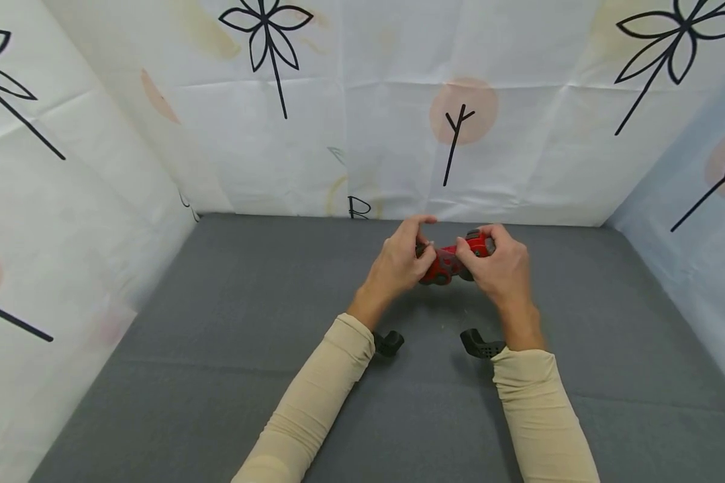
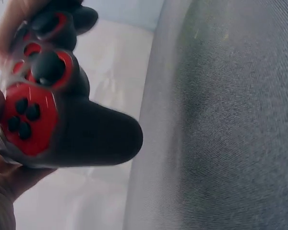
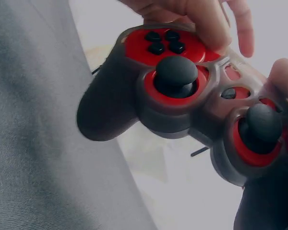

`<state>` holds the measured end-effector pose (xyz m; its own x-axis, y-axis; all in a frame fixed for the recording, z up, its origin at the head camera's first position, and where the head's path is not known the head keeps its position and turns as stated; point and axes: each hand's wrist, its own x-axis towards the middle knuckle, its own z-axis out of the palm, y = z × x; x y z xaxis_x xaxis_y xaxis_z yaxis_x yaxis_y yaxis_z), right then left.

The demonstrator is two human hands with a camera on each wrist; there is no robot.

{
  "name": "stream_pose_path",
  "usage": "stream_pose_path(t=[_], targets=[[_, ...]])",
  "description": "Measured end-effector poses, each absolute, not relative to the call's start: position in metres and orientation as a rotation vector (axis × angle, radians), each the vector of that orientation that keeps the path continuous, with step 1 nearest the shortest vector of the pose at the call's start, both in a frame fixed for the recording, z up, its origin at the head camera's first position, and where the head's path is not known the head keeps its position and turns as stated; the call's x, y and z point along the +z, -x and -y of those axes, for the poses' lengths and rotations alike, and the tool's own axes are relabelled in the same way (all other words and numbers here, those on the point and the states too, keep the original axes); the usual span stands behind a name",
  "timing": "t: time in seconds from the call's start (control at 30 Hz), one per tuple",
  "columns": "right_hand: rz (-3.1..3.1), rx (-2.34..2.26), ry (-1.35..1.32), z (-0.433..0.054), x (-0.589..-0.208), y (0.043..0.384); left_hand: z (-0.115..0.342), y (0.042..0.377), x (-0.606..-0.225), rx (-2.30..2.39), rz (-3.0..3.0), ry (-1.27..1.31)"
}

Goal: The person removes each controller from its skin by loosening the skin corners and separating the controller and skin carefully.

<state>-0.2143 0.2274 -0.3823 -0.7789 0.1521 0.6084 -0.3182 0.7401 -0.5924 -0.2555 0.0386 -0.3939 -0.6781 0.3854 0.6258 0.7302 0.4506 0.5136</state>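
Note:
A red and black game controller (image 1: 448, 263) is held between both hands above the far part of the grey table. My left hand (image 1: 399, 260) pinches one end, its index finger raised. At the other end my right hand (image 1: 507, 267) grips with thumb and fingers. In the right wrist view, four black buttons (image 3: 165, 42) sit on a red panel near a thumb, with two black thumbsticks (image 3: 176, 74) further along. A translucent layer (image 3: 206, 115) lies over the controller's face. The left wrist view shows a dark rounded handle (image 2: 103, 134) tilted over the table.
Grey cloth covers the table (image 1: 248, 302). White fabric walls (image 1: 387, 147) printed with plants rise behind it and on both sides. Black curved wrist mounts stick out under the left forearm (image 1: 338, 362) and beside the right sleeve (image 1: 532, 396).

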Motion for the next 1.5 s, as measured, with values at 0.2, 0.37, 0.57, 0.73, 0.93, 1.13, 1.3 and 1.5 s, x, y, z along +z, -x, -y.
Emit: stream_pose_path(t=[0.2, 0.37, 0.57, 0.73, 0.93, 1.13, 1.3, 1.5], targets=[[2.284, 0.803, -0.198, -0.225, -0.384, 0.216, -0.045, 0.256, -0.395, -1.009, 2.408, 0.864], [2.348, 0.767, -0.193, -0.223, -0.385, 0.215, -0.049, 0.252, -0.394, -0.91, 2.643, 0.666], [2.355, 0.745, -0.207, -0.22, -0.386, 0.216, -0.049, 0.251, -0.393, -0.747, 2.735, 0.646], [2.352, 0.687, -0.243, -0.218, -0.386, 0.217, -0.052, 0.253, -0.396, -0.72, 2.79, 0.626], [2.343, 0.667, -0.266, -0.217, -0.387, 0.218, -0.051, 0.255, -0.4, -0.86, 2.775, 0.526], [2.337, 0.68, -0.289, -0.22, -0.389, 0.22, -0.04, 0.263, -0.401, -1.056, 2.753, 0.528], [2.32, 0.717, -0.315, -0.225, -0.391, 0.219, -0.034, 0.269, -0.406, -1.195, 2.737, 0.563], [2.295, 0.768, -0.329, -0.23, -0.392, 0.219, -0.03, 0.272, -0.412, -1.434, 2.671, 0.572]])
